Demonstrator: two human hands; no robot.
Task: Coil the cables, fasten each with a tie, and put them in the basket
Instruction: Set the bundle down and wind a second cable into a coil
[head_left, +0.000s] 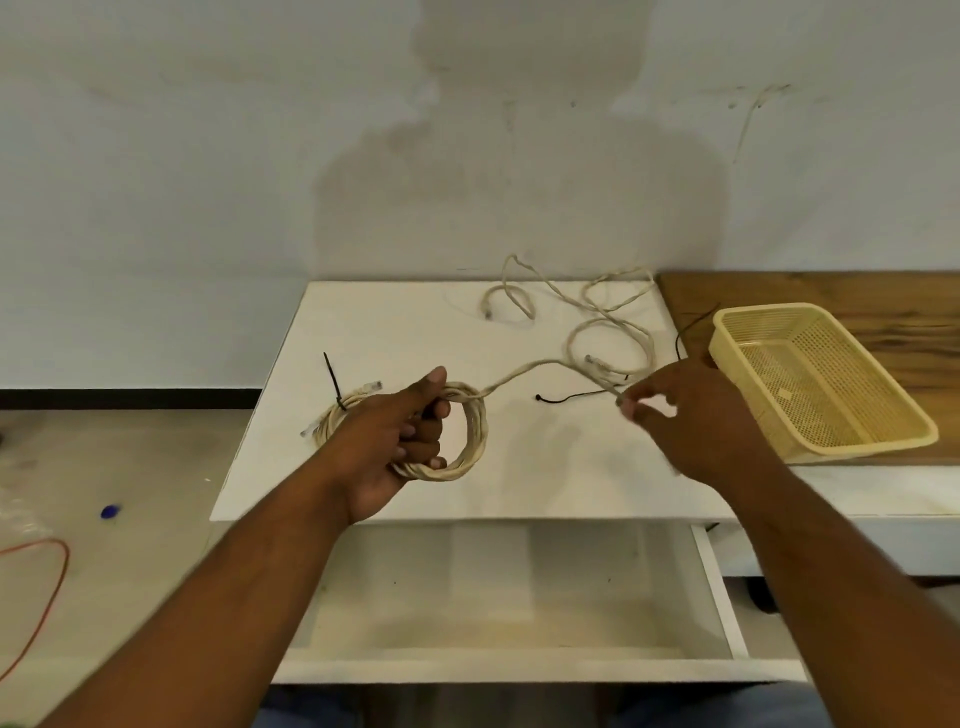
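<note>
My left hand (400, 441) grips a partly wound coil of cream cable (470, 441) above the white table (395, 332). The cable's free run (530, 369) stretches right to my right hand (691, 415), whose fingertips pinch it. Behind my left hand lies a finished cream coil (337, 410) with a black tie (332, 379) sticking up. Another loose cream cable (587, 296) snakes across the table's far side. A black tie (566, 398) lies flat between my hands. The yellow mesh basket (826, 441) stands at the right with nothing visible inside.
The basket rests on a wooden board (831, 296) beside the white table. An open white drawer (509, 660) juts out below the table's front edge. On the floor at left lie an orange wire (52, 582) and a small blue object (110, 512).
</note>
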